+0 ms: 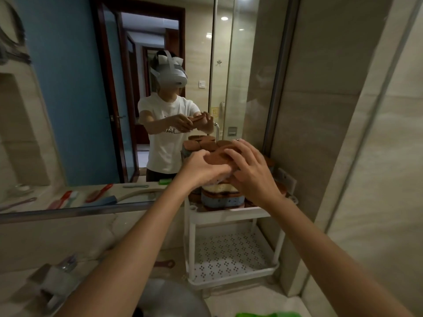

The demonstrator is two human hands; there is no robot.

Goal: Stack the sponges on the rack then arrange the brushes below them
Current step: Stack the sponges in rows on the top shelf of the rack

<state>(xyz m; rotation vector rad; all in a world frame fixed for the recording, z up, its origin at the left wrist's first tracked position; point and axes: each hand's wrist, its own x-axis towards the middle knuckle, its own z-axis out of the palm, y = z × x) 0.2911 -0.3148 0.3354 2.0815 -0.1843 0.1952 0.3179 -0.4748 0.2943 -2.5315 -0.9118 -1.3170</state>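
A white two-tier rack [229,213] stands in the corner of the counter against the mirror. On its top shelf sits a stack of sponges [222,195] with brown scouring faces and blue or pale bodies. Both my hands hold the top brown-faced sponge [216,157] over that stack: my left hand [201,170] grips its left side, my right hand [251,170] lies over its right side with fingers spread. The rack's lower perforated shelf [229,255] holds nothing. A brown brush handle [163,263] lies on the counter left of the rack, mostly hidden behind my left forearm.
The mirror [91,110] reflects a person in a headset, red and pink brushes and more sponges. A chrome tap [60,277] stands at lower left, a round grey basin [174,298] sits at the bottom, and something green [267,314] lies at the bottom edge. Glass and tiled walls close the right side.
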